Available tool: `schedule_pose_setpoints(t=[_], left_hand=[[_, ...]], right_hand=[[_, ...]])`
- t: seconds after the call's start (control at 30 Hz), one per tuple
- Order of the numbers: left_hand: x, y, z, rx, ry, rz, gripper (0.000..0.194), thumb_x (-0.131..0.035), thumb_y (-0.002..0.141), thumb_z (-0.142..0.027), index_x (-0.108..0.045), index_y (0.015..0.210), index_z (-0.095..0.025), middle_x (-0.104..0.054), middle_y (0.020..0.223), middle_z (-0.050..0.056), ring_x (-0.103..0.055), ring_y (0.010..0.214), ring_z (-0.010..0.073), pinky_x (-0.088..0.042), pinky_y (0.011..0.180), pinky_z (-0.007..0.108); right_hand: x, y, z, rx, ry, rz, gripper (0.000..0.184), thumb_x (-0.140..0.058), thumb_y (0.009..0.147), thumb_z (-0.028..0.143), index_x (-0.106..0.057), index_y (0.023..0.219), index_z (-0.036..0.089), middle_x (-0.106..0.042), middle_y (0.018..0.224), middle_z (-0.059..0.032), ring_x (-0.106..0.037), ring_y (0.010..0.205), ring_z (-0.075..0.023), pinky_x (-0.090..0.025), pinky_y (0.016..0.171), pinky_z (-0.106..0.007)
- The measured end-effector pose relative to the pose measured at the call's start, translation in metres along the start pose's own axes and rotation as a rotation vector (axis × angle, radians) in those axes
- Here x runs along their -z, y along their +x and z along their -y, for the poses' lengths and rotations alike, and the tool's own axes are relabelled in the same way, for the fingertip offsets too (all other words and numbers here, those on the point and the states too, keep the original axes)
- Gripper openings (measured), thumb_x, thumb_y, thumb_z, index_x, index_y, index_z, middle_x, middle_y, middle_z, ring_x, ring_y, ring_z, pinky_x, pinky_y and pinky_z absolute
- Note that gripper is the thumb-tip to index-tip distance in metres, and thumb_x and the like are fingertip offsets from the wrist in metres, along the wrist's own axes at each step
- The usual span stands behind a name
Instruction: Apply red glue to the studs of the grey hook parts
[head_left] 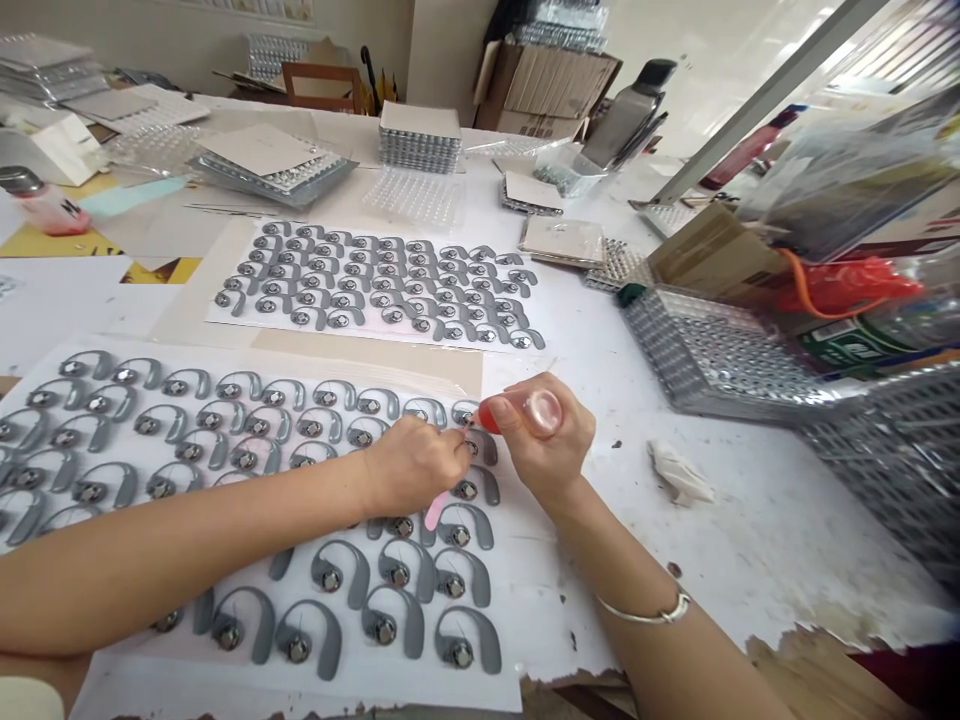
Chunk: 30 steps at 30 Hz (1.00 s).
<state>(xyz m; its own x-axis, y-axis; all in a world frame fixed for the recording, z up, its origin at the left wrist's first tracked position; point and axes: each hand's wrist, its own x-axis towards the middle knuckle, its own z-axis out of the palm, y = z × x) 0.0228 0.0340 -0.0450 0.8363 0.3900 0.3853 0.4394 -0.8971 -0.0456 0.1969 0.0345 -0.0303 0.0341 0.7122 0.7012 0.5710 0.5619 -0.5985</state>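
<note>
My left hand [420, 465] is closed, its fingertips pinched around a slim pink tool [436, 511] whose flat end sticks out below the fist; the tool's tip is hard to make out. In my right hand [553, 440] is a small squeeze bottle [543, 412] with a reddish nozzle end, tilted so that it points left toward my left fingertips. Both hands meet over the upper right corner of a white sheet [420, 690] laid with rows of grey ear-hook earphone parts [459, 640]. Each part carries a round metallic piece. My left forearm covers several of them.
Behind lies a second sheet of grey ear-hook parts [386, 270]. Stacked clear trays [420, 140] stand farther back. At right are a large tray of small parts [712, 345] and a crumpled tissue [679, 473]. A bottle of pink liquid [52, 208] stands at left.
</note>
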Motion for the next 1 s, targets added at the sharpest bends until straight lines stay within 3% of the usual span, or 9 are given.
schedule_pose_setpoints(t=[0.73,1.0], left_hand=[[0.001,0.0005,0.0001,0.024,-0.039,0.067,0.013,-0.048,0.082,-0.009,-0.06,0.077,-0.012,-0.067,0.077,0.008,-0.061,0.051,0.0187,-0.043,0.039,0.029],[0.0021,0.0024,0.0016,0.05,-0.062,0.087,0.014,-0.048,0.08,-0.009,-0.057,0.072,-0.014,-0.067,0.075,0.008,-0.061,0.052,0.0179,-0.039,0.039,0.026]], right_hand=[[-0.0005,0.0,-0.0018,0.031,0.002,-0.021,0.019,-0.067,0.082,0.027,-0.058,0.067,0.021,-0.059,0.063,0.001,-0.055,0.057,-0.0129,-0.045,0.057,-0.029],[-0.0006,-0.0004,-0.0013,-0.022,-0.063,-0.033,0.025,-0.064,0.084,0.035,-0.057,0.065,0.021,-0.059,0.062,-0.0006,-0.055,0.057,-0.0142,-0.047,0.057,-0.03]])
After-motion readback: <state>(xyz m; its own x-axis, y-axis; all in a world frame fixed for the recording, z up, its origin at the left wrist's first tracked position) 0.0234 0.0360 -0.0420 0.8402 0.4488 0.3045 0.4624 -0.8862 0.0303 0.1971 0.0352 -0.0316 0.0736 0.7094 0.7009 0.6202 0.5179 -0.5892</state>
